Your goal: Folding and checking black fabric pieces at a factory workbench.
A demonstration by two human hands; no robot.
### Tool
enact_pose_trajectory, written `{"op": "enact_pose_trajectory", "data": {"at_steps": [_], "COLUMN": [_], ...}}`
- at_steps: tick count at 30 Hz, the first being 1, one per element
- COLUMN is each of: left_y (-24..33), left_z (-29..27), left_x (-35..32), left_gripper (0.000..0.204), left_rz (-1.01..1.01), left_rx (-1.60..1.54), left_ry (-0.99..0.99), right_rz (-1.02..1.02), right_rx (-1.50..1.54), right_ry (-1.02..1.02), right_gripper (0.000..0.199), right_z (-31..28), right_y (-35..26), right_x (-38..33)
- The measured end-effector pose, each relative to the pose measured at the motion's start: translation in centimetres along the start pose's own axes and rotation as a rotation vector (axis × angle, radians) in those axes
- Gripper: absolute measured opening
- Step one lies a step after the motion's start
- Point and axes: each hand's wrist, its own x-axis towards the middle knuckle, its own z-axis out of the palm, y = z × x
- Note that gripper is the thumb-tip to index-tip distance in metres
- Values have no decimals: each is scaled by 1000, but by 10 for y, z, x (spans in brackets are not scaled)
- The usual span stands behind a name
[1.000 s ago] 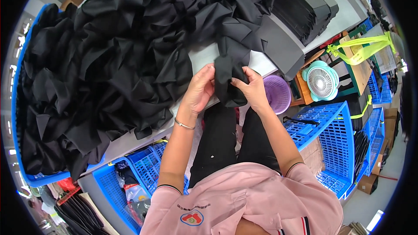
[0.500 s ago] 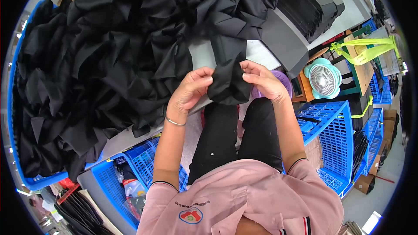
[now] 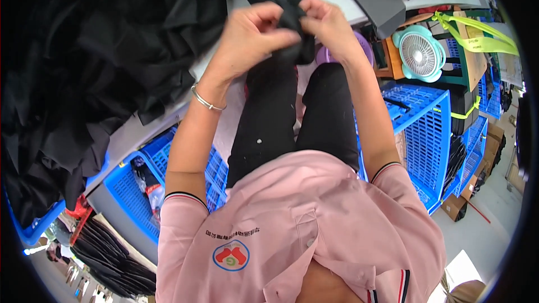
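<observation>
Both hands now sit higher and closer together than before: left hand and right hand pinch the black garment piece at the table edge, black fabric pile crowding left.

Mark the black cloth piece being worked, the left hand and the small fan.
black cloth piece (image 3: 292, 19): head view, on the fabric showing between the two hands.
left hand (image 3: 250, 36): head view, on the back of the hand.
small fan (image 3: 420, 54): head view, on the centre of its round grille.
</observation>
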Motion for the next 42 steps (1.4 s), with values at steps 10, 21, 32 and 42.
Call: {"op": "enact_pose_trajectory", "data": {"at_steps": [10,21,32,42], "left_y": [-46,-21,-88,-88], "left_z": [-17,-17,54,61], "left_x": [-20,-42,-258,-242], "left_gripper": [21,47,30,17], "left_rz": [65,274,-22,-66], "left_rx": [206,397,700,629], "left_ry": [582,738,377,385], "right_rz": [-264,-296,-247,-252], "right_rx": [-377,-899,-772,-553], "right_ry": [536,696,692,741], "right_gripper": [33,51,59,38], "right_z": [21,2,-22,-57], "right_y": [-2,13,19,12], "right_x": [-21,-10,-133,-147]}}
